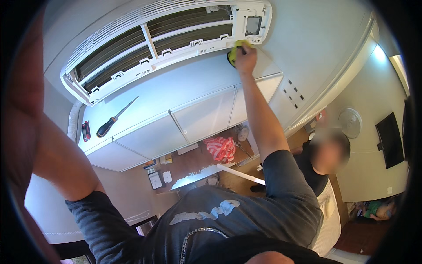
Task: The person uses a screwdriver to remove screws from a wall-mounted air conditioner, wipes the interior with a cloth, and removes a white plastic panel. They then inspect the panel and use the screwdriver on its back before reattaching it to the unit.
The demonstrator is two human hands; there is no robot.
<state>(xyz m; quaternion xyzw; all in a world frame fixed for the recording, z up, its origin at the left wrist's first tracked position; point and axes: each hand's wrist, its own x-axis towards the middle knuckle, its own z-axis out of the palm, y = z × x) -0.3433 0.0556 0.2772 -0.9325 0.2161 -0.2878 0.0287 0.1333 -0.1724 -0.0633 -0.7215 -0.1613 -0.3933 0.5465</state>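
My right hand [247,60] reaches up, its fingers wrapped round a small rounded yellow-green and black thing [233,55]; its exact kind is hard to make out. It is just below the right end of a white wall air conditioner [154,57], whose front cover is off so the dark fins show. My left hand [24,75] is raised close at the left edge, dark and cut off by the rim, its fingers not clear. On the white cabinet top [176,94] lie a screwdriver [107,126] with a black and orange handle and a red folding multi-tool [85,131].
Cabinet doors [206,114] hang below the top. Underneath, a desk [193,159] bears a red-and-white striped cloth [220,148] and small boxes. Another person [314,165] stands below on the right. A dark monitor [390,141] and round fan [350,122] are further right.
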